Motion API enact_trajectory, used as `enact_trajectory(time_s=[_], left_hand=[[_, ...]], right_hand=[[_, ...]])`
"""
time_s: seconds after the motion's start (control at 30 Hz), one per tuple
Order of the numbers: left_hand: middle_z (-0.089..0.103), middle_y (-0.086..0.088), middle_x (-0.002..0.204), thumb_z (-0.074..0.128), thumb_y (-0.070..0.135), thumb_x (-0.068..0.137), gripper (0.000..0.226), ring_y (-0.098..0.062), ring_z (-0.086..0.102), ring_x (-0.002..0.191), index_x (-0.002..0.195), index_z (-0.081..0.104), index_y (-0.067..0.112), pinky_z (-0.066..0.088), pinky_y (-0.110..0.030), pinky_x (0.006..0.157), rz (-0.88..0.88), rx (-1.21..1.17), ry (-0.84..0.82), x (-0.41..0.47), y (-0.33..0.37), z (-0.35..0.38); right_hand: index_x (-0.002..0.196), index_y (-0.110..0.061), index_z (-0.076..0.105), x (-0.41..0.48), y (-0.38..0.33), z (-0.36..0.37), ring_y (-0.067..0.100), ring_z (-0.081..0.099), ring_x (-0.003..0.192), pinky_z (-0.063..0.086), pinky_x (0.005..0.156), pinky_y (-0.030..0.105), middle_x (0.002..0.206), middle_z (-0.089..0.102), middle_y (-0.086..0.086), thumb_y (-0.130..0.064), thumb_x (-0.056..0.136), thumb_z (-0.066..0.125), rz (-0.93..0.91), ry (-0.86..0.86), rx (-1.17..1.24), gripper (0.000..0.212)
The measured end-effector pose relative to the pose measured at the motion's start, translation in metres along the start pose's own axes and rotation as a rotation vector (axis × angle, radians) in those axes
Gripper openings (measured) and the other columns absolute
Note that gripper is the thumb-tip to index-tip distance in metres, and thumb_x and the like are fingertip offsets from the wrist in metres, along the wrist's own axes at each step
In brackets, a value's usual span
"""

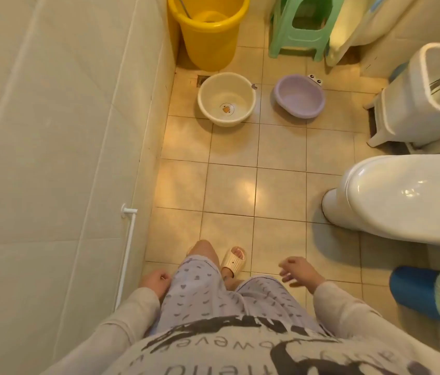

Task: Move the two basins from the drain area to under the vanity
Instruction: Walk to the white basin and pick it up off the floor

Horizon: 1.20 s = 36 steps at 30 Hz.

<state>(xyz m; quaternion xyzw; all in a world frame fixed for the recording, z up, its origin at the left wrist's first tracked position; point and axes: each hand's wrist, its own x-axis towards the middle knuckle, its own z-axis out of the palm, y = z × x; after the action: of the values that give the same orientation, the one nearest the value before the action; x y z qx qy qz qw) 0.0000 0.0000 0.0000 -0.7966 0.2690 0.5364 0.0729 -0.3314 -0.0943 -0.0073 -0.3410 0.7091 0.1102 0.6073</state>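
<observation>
Two basins stand upright on the tiled floor far ahead of me. The cream basin sits next to the floor drain, with a small picture on its bottom. To its right is the purple basin, which has two cartoon eyes on its rim. Both are empty. My left hand hangs by my left thigh with its fingers curled and nothing in it. My right hand hovers by my right thigh, fingers spread, holding nothing. Both hands are far from the basins.
A yellow bucket stands behind the cream basin and a green stool behind the purple one. A white bin and the toilet line the right side. A tiled wall runs along the left. A blue bin is at the right.
</observation>
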Motion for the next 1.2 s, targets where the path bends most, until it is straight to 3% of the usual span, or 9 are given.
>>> enact_trajectory(time_s=[0.23,0.33,0.43,0.5,0.63,0.77,0.93,1.07,1.2], left_hand=[[0.049,-0.005,0.074,0.045,0.016,0.088,0.028,-0.018,0.041,0.077,0.060,0.040,0.021,0.030,-0.022,0.064,-0.163,0.124,-0.073,0.020,-0.004,-0.004],[0.050,-0.002,0.064,0.048,0.013,0.085,0.026,-0.020,0.045,0.073,0.060,0.045,0.020,0.035,-0.021,0.067,-0.214,0.100,-0.088,0.035,0.006,-0.016],[0.058,-0.009,0.073,0.048,0.008,0.084,0.023,-0.022,0.051,0.070,0.063,0.051,0.016,0.040,-0.025,0.070,-0.220,0.060,-0.075,0.059,0.029,-0.035],[0.058,-0.015,0.080,0.047,0.005,0.085,0.022,-0.024,0.049,0.068,0.064,0.051,0.011,0.038,-0.028,0.069,-0.193,0.010,-0.064,0.076,0.059,-0.057],[0.060,-0.010,0.083,0.046,0.012,0.088,0.026,-0.021,0.052,0.073,0.063,0.050,0.017,0.038,-0.023,0.067,-0.086,-0.006,-0.037,0.109,0.145,-0.113],[0.062,-0.006,0.081,0.047,0.016,0.086,0.019,-0.017,0.053,0.060,0.068,0.052,0.019,0.035,-0.021,0.049,0.040,0.021,-0.027,0.136,0.238,-0.160],[0.062,-0.003,0.076,0.046,0.013,0.084,0.021,-0.014,0.054,0.057,0.065,0.052,0.022,0.032,-0.019,0.046,0.152,0.035,-0.006,0.172,0.332,-0.207],[0.060,-0.004,0.073,0.046,0.011,0.085,0.024,-0.021,0.053,0.063,0.063,0.051,0.021,0.030,-0.019,0.047,0.151,-0.006,0.025,0.193,0.371,-0.233],[0.058,-0.001,0.067,0.047,0.012,0.086,0.022,-0.017,0.052,0.057,0.065,0.051,0.019,0.032,-0.019,0.049,0.091,0.003,0.003,0.211,0.380,-0.245]], right_hand=[[0.101,-0.004,0.061,0.023,-0.081,-0.040,0.017,0.058,0.068,0.045,0.059,0.025,0.084,0.062,0.009,-0.020,0.093,0.049,-0.170,0.062,0.045,0.021],[0.103,-0.002,0.061,0.037,-0.107,-0.054,0.016,0.058,0.068,0.045,0.060,0.025,0.083,0.062,0.007,-0.019,0.093,0.047,-0.185,0.052,0.040,0.024],[0.102,-0.002,0.061,0.053,-0.126,-0.064,0.016,0.058,0.067,0.045,0.059,0.025,0.085,0.062,0.008,-0.019,0.093,0.047,-0.156,0.062,0.046,0.024],[0.099,-0.004,0.061,0.064,-0.135,-0.072,0.016,0.058,0.066,0.044,0.058,0.026,0.084,0.062,0.008,-0.019,0.093,0.047,-0.115,0.066,0.044,0.021],[0.094,-0.008,0.059,0.080,-0.157,-0.090,0.018,0.058,0.067,0.044,0.060,0.028,0.083,0.062,0.008,-0.020,0.092,0.047,-0.010,0.076,0.074,0.017],[0.097,-0.006,0.058,0.094,-0.179,-0.110,0.021,0.058,0.071,0.045,0.061,0.028,0.085,0.062,0.010,-0.021,0.093,0.047,0.071,0.098,0.118,0.019],[0.097,-0.004,0.057,0.108,-0.207,-0.130,0.025,0.057,0.074,0.043,0.062,0.029,0.089,0.061,0.014,-0.018,0.093,0.047,0.159,0.126,0.140,0.018],[0.090,-0.005,0.056,0.119,-0.234,-0.152,0.024,0.056,0.070,0.043,0.060,0.028,0.086,0.060,0.013,-0.018,0.093,0.048,0.184,0.125,0.142,0.015],[0.094,-0.006,0.057,0.145,-0.276,-0.180,0.022,0.058,0.068,0.044,0.060,0.027,0.082,0.061,0.009,-0.019,0.093,0.048,0.169,0.111,0.118,0.016]])
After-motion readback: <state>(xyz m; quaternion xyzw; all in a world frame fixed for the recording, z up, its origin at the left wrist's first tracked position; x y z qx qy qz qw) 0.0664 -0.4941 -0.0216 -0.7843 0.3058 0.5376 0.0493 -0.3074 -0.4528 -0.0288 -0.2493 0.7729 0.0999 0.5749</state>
